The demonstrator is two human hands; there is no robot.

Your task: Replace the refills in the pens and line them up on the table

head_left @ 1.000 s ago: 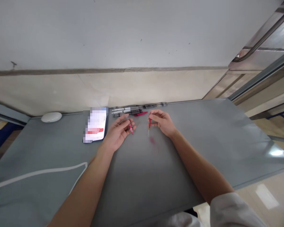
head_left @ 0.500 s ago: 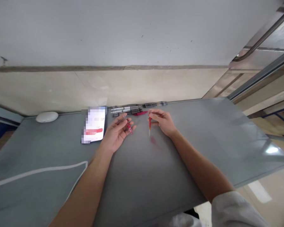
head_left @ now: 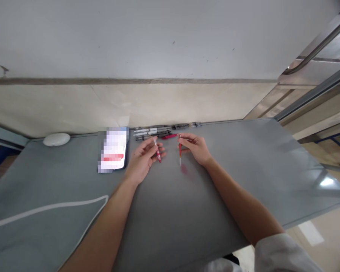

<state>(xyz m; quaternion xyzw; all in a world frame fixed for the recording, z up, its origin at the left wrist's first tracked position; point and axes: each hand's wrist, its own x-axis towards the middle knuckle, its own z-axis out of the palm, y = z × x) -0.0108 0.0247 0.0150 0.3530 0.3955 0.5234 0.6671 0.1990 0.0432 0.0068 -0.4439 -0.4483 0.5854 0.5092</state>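
My left hand [head_left: 143, 158] is closed on a clear and red pen barrel [head_left: 158, 153], its red end pointing down. Between the thumb and fingers of my right hand [head_left: 195, 148] is a thin red refill [head_left: 180, 151], held nearly upright with its pale end down. The two pieces are apart. Just beyond my hands, a red pen part [head_left: 169, 136] lies beside several grey and white pens [head_left: 151, 132]. More dark pens [head_left: 186, 125] lie to the right of these, by the wall.
A lit phone [head_left: 113, 149] lies on the grey table [head_left: 170, 226] left of my left hand. Farther left is a white oval object [head_left: 56, 139]. A white cable [head_left: 53, 206] crosses the left side and passes by my left forearm. The wall borders the back edge.
The barrel in my left hand is turned a little more upright and has shifted slightly right. The refill in my right hand reaches slightly lower. The view has shifted a little.
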